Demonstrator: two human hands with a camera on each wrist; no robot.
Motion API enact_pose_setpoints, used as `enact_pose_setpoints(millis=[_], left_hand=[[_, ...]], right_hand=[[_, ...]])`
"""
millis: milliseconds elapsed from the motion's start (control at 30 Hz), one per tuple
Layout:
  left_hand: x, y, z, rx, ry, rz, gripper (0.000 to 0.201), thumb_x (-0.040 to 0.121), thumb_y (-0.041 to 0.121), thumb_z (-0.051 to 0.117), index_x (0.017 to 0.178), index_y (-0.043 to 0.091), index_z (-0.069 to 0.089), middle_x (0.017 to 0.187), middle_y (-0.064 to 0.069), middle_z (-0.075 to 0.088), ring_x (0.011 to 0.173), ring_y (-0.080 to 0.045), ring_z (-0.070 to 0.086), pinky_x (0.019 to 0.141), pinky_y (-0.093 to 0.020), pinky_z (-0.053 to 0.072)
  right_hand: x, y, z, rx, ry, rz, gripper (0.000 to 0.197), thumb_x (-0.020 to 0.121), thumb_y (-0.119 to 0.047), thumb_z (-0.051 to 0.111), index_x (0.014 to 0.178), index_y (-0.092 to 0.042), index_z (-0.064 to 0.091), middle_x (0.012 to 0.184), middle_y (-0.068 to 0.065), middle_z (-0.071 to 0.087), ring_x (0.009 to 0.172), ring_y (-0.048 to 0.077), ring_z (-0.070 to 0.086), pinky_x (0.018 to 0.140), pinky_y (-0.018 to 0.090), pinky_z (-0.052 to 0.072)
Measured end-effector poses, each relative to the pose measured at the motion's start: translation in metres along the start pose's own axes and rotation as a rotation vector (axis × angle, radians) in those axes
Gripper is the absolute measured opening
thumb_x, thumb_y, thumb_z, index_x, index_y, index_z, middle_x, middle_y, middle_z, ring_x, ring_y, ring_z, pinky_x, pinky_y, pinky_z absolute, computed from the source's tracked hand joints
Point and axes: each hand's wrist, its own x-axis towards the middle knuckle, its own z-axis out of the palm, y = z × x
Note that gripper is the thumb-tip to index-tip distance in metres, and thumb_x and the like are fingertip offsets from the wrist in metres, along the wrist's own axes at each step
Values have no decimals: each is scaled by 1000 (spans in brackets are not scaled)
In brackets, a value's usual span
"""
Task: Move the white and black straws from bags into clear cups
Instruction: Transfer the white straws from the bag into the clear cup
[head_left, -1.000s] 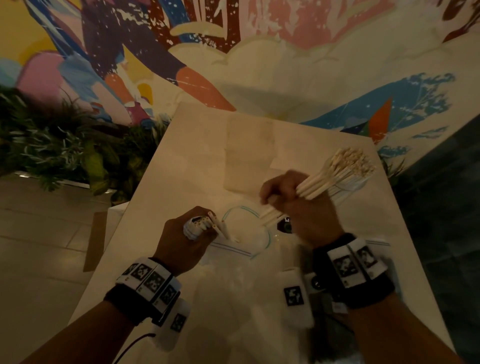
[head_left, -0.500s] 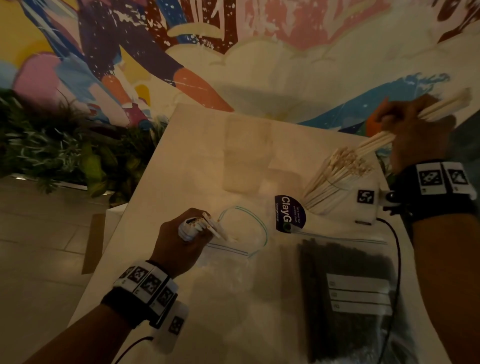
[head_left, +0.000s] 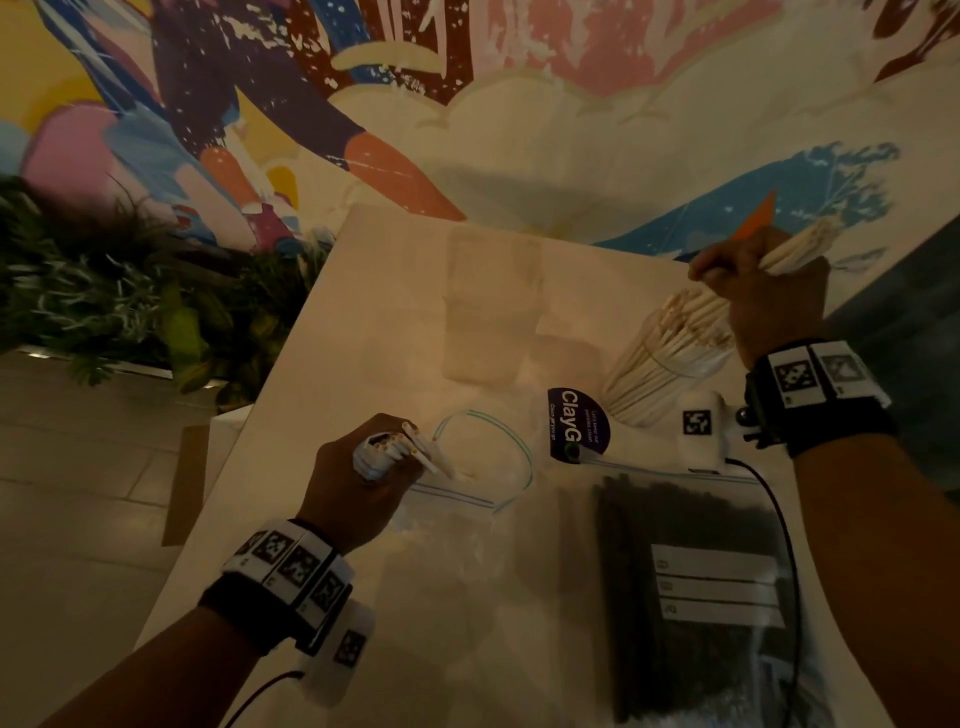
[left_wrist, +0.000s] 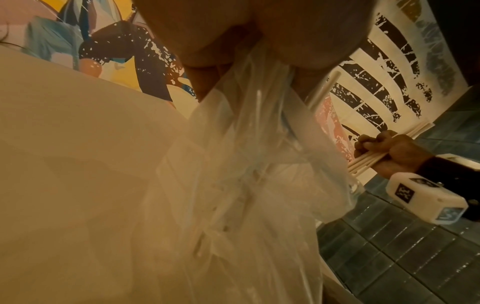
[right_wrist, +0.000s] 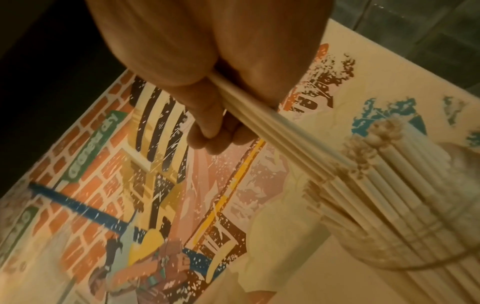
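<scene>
My left hand (head_left: 384, 454) grips a few white straws (head_left: 415, 447) at the mouth of the clear zip bag (head_left: 483, 457), which lies on the table. From the left wrist, the bag's plastic (left_wrist: 246, 164) runs up into my palm beside one straw (left_wrist: 322, 90). Raised at the far right, my right hand (head_left: 727, 273) grips a bundle of white straws (head_left: 795, 249). The bundle's lower ends (right_wrist: 272, 131) meet the tops of the straws packed in a clear cup (head_left: 670, 358). A zip bag of black straws (head_left: 691, 587) lies flat at the near right.
An empty clear cup (head_left: 493, 306) stands mid-table, behind the bags. A purple ClayGo label (head_left: 576, 423) lies beside the full cup. The pale table (head_left: 363, 312) ends at a painted wall behind, with plants (head_left: 104, 291) and floor to its left.
My right hand carried its straw bundle from the bag's mouth up to the far right, then came down and left onto the full cup. The left hand stayed put.
</scene>
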Motion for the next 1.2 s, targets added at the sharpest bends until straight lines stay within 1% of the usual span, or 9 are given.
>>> enact_pose_setpoints(millis=[100, 167, 267, 433, 533, 633, 767, 1033, 1200], left_hand=[[-1, -4, -2, 86, -11, -24, 10, 77, 44, 59, 85, 39, 63, 90, 24, 65, 81, 6, 61, 71, -6, 43], [-2, -6, -2, 96, -8, -28, 11, 77, 45, 59, 86, 38, 62, 91, 23, 65, 81, 6, 61, 71, -6, 43], [-2, -6, 0, 75, 4, -39, 15, 76, 45, 59, 87, 35, 64, 92, 19, 66, 81, 3, 62, 71, -7, 43], [-2, -8, 1, 46, 19, -50, 16, 76, 43, 62, 88, 32, 65, 89, 16, 67, 80, -1, 63, 70, -15, 48], [-2, -7, 1, 52, 15, -35, 13, 77, 42, 62, 89, 36, 64, 89, 17, 67, 80, 0, 63, 69, -14, 47], [-2, -6, 1, 33, 12, -37, 14, 78, 42, 62, 91, 37, 64, 89, 17, 67, 81, -1, 63, 70, -17, 49], [-1, -7, 1, 31, 15, -48, 16, 77, 43, 62, 91, 38, 64, 89, 17, 67, 81, -2, 64, 71, -20, 50], [-2, -9, 1, 42, 11, -44, 20, 77, 43, 62, 94, 33, 64, 89, 13, 67, 81, -6, 65, 72, -31, 53], [-2, -7, 1, 35, 20, -34, 18, 76, 42, 63, 93, 34, 64, 90, 14, 68, 83, -3, 64, 74, -26, 52]], right_hand=[[4, -2, -5, -12, 96, -6, 13, 76, 15, 55, 71, 5, 48, 55, -12, 65, 59, 3, 63, 63, 17, 49], [7, -4, -10, 49, 153, 9, 13, 74, 16, 56, 70, 8, 47, 51, -9, 61, 57, 5, 64, 63, 21, 49], [9, -7, -13, 86, 230, 23, 33, 76, 17, 54, 65, -8, 38, 48, -13, 60, 53, -2, 61, 58, 17, 48], [13, 4, -7, 134, 201, 11, 37, 76, 18, 54, 66, -13, 36, 53, -7, 64, 56, 8, 64, 61, 20, 50], [16, 9, -4, 168, 178, 5, 42, 76, 20, 52, 63, -16, 33, 53, -6, 65, 56, 10, 64, 63, 23, 52], [18, 9, -2, 182, 159, 8, 44, 78, 20, 50, 63, -17, 32, 54, -5, 66, 59, 11, 65, 65, 26, 53], [25, 10, -4, 200, 228, 17, 43, 77, 19, 50, 63, -17, 32, 51, -5, 65, 56, 12, 65, 61, 25, 51], [25, 22, -4, 207, 191, 42, 41, 74, 19, 52, 64, -16, 34, 52, -3, 65, 59, 13, 67, 65, 29, 54], [28, 20, -6, 156, 230, 55, 42, 75, 19, 53, 63, -17, 36, 51, -4, 64, 58, 16, 66, 65, 32, 55]])
